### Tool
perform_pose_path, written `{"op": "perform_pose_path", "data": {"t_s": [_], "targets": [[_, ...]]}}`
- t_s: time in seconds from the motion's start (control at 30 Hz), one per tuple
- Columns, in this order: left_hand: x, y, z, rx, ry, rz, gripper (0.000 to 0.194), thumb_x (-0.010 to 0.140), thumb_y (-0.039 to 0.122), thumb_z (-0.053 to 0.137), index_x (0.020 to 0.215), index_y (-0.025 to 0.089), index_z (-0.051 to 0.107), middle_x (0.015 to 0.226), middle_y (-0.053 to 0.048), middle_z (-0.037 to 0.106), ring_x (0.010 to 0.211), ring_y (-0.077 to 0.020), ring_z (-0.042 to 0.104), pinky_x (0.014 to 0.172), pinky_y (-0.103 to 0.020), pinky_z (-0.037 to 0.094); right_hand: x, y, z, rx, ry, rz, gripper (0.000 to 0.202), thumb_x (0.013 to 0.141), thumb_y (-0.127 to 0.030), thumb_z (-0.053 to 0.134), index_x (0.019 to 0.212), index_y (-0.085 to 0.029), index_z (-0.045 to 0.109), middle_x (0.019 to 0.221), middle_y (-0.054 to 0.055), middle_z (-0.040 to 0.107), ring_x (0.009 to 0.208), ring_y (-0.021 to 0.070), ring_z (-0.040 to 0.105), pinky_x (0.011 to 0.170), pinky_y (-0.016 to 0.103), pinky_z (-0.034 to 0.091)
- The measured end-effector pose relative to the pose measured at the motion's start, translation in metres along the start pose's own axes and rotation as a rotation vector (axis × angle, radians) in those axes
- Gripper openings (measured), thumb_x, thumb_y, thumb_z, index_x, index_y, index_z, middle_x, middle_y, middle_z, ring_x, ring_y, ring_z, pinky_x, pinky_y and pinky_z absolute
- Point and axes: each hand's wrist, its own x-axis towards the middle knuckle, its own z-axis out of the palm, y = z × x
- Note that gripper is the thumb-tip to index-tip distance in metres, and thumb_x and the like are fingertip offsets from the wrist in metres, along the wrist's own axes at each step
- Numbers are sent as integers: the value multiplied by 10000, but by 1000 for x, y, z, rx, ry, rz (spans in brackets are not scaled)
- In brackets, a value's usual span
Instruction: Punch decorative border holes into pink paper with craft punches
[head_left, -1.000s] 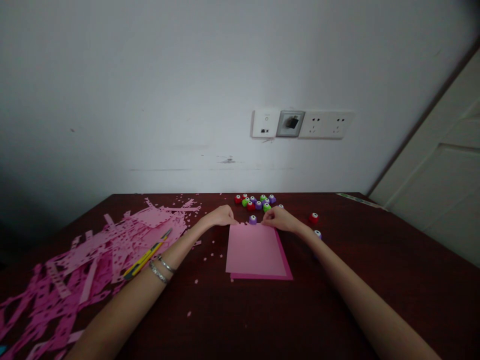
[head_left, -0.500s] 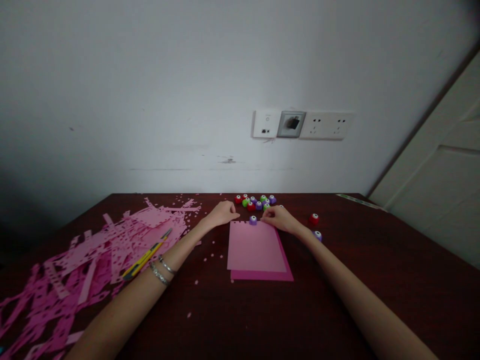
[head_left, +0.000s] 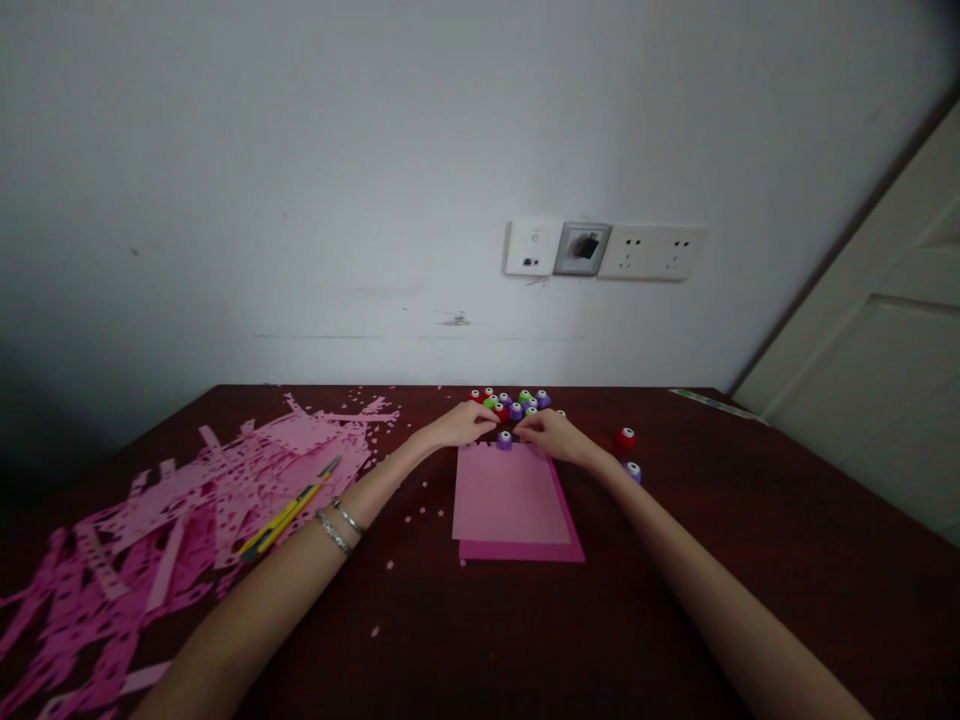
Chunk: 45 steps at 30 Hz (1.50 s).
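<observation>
A sheet of light pink paper [head_left: 510, 500] lies over a darker pink sheet [head_left: 521, 552] on the table. Small notches run along its far edge, left of a purple craft punch [head_left: 505, 441] that sits on that edge. My left hand [head_left: 463, 425] is closed just left of the punch, its fingertips by the notched edge. To the right of the punch, my right hand [head_left: 551, 435] has its fingers pinched at the edge. Whatever lies between either hand's fingertips is too small to make out.
Several red, green and purple punches [head_left: 516, 410] cluster behind the hands. A red punch [head_left: 625, 438] and a purple one [head_left: 633, 471] stand right. Pink paper scraps [head_left: 172, 510] and a yellow utility knife [head_left: 289, 512] lie left. A wall [head_left: 375, 200] rises behind the table.
My left hand has moved right, toward the punch on the paper's edge. My right hand has shifted slightly left. The punch and paper stay in place.
</observation>
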Motion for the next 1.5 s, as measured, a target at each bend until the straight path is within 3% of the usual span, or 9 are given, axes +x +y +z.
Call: {"op": "perform_pose_path", "data": {"t_s": [0.1, 0.3, 0.83, 0.97, 1.1, 1.2, 1.37, 1.5], "targets": [[3, 2, 3, 5, -60, 26, 283, 799, 262, 438, 845, 128, 683, 705, -23, 622, 632, -117, 482, 614, -225, 342, 2, 0, 4, -45, -2, -34, 239, 762, -195, 446, 711, -131, 670, 601, 12, 606, 555, 129, 503, 518, 225, 342], [2, 3, 5, -7, -63, 47, 287, 808, 250, 431, 837, 113, 681, 710, -28, 626, 623, -109, 493, 593, -215, 343, 4, 0, 8, -13, 1, -60, 310, 755, -111, 408, 862, -125, 699, 798, 61, 684, 704, 163, 579, 648, 239, 412], [3, 2, 9, 29, -48, 76, 262, 794, 227, 435, 735, 109, 662, 639, -9, 584, 583, -94, 465, 559, -205, 328, 8, 10, 13, -19, -43, -136, 340, 723, -60, 391, 832, -137, 703, 768, 41, 680, 695, 158, 566, 668, 257, 425], [3, 3, 6, 28, 26, 58, 246, 782, 254, 460, 708, 124, 655, 615, 1, 567, 574, -93, 450, 554, -208, 319, 4, 1, 6, -3, 28, -78, 262, 744, -117, 444, 836, -132, 689, 749, 45, 669, 666, 151, 567, 616, 240, 421], [4, 5, 0, -23, 86, -36, 292, 756, 340, 509, 592, 120, 610, 511, 19, 491, 494, -79, 385, 486, -210, 274, -3, -12, -3, 51, 28, 118, 236, 775, -233, 485, 614, -116, 611, 537, 31, 585, 443, 106, 483, 433, 213, 363], [6, 9, -5, -122, -14, -126, 323, 715, 390, 552, 561, 111, 603, 498, 8, 503, 459, -73, 380, 449, -209, 265, -5, -18, -4, 167, -67, 244, 325, 810, -306, 464, 565, -121, 568, 458, 23, 537, 349, 79, 413, 351, 199, 310], [11, 15, -8, -254, -221, -301, 317, 624, 425, 630, 622, 109, 648, 551, -23, 565, 425, -71, 387, 404, -216, 260, -2, -17, 0, 337, -183, 286, 347, 812, -359, 486, 558, -130, 547, 444, 22, 546, 318, 46, 353, 305, 170, 248], [19, 13, -9, -272, -303, -371, 332, 575, 436, 680, 581, 108, 631, 560, -33, 563, 422, -60, 370, 389, -211, 242, 2, -15, -1, 390, -252, 368, 322, 798, -343, 508, 551, -136, 524, 413, 1, 507, 301, 34, 325, 285, 160, 213]]}}
